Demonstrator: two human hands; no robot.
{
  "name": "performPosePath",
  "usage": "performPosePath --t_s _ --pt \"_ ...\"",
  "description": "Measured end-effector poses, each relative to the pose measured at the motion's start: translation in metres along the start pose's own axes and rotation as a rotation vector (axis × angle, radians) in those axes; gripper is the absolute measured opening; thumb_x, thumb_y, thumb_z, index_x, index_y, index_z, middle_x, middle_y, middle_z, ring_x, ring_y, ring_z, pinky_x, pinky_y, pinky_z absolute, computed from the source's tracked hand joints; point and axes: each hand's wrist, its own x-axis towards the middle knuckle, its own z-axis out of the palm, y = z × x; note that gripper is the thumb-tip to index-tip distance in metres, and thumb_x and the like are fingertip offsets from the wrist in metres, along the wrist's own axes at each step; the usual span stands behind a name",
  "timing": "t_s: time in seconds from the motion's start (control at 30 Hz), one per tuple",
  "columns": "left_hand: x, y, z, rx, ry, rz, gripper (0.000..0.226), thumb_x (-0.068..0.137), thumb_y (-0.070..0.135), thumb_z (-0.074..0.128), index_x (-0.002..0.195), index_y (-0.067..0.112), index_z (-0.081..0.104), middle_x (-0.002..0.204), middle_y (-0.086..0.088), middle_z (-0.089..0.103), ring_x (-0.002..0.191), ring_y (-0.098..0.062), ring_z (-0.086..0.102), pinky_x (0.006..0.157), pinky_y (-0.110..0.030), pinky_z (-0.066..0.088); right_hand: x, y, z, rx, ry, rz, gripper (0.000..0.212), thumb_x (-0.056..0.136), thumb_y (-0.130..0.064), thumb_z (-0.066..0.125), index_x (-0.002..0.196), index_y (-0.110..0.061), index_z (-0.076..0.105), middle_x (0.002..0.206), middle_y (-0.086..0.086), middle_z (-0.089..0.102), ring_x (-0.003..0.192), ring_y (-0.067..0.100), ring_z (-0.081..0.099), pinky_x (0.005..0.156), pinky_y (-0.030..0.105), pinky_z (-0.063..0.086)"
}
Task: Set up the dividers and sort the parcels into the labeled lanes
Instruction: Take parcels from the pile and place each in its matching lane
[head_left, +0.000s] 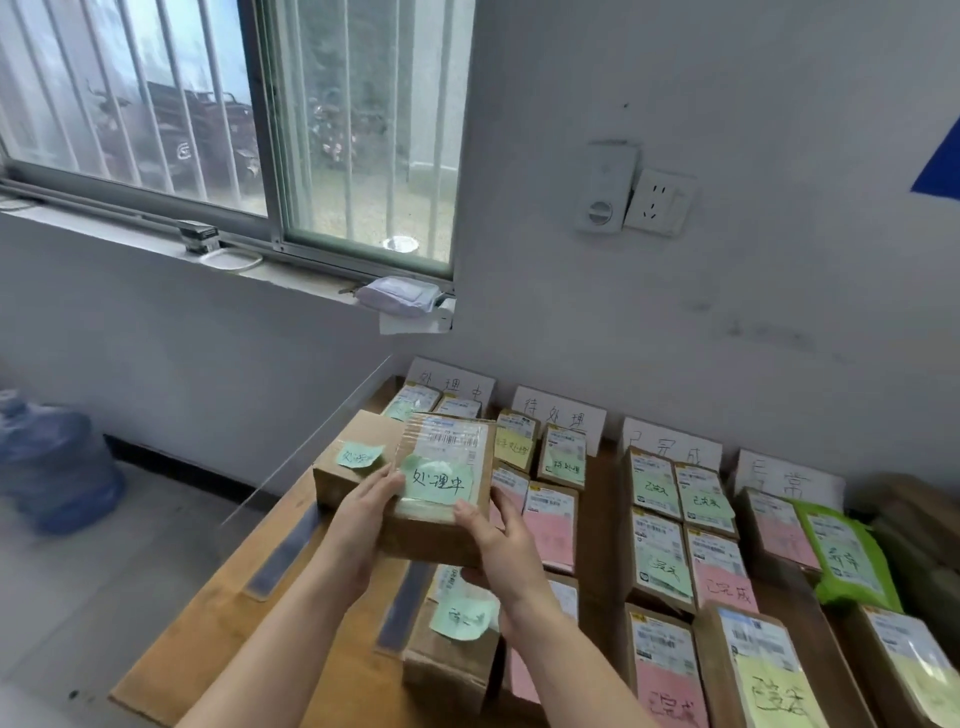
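Holding a taped parcel (447, 540) over the table's (208, 623) far-left lane, a person grips it w/ both hands: left hand (363, 512) on the near-left edge, right hand (501, 540) clamped at the near-right corner. The green note (439, 483) matches the lane sign (449, 384). Risks: the note may peel off, and a crooked set-down could overhang the larger box (343, 483) or stray into the next lane.

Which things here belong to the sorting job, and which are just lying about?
Job: held parcel, left hand, right hand, lane label cards, sorted parcels.
Lying about: water jug, white packet, wall socket.
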Motion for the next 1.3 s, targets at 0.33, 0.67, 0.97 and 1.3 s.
performPosePath --t_s 0.33,0.67,0.97,1.3 --pt "0.109 0.011 -0.078 0.854 -0.021 0.288 0.032 0.100 0.022 0.050 0.129 0.027 0.062 0.132 0.004 0.062 0.124 -0.019 0.053 0.104 -0.041 0.044 0.065 -0.001 0.082 0.115 0.299 0.053 0.085 0.054 -0.062 0.068 0.134 -0.036 0.053 0.124 -0.002 0.065 0.114 0.021 0.061 0.101 0.052 0.049" --pt "0.160 -0.013 -0.110 1.717 -0.455 0.246 0.066 0.102 0.026 0.041 0.157 0.033 0.007 0.165 0.000 -0.005 0.152 -0.024 -0.005 0.123 -0.049 0.005 0.085 0.010 0.099 0.055 0.349 0.155 0.040 0.096 -0.031 0.059 0.135 -0.023 0.056 0.122 0.000 0.065 0.110 0.015 0.058 0.071 0.021 0.045" --pt "0.159 -0.008 -0.119 1.786 -0.413 0.221 0.066 0.102 0.035 0.043 0.158 0.028 0.008 0.165 -0.004 -0.010 0.151 -0.028 -0.011 0.122 -0.052 0.002 0.099 0.023 0.105 -0.115 0.528 0.145 0.044 0.094 -0.037 0.055 0.137 -0.028 0.050 0.119 -0.006 0.063 0.107 0.016 0.056 0.095 0.040 0.047" --pt "0.159 -0.009 -0.117 1.702 -0.407 0.226 0.066 0.102 0.035 0.046 0.157 0.027 0.012 0.165 -0.005 -0.009 0.151 -0.030 -0.012 0.122 -0.050 0.003 0.120 0.042 0.112 -0.114 0.491 0.219 0.047 0.101 -0.028 0.048 0.147 -0.020 0.041 0.134 0.002 0.056 0.121 0.020 0.052 0.097 0.035 0.045"
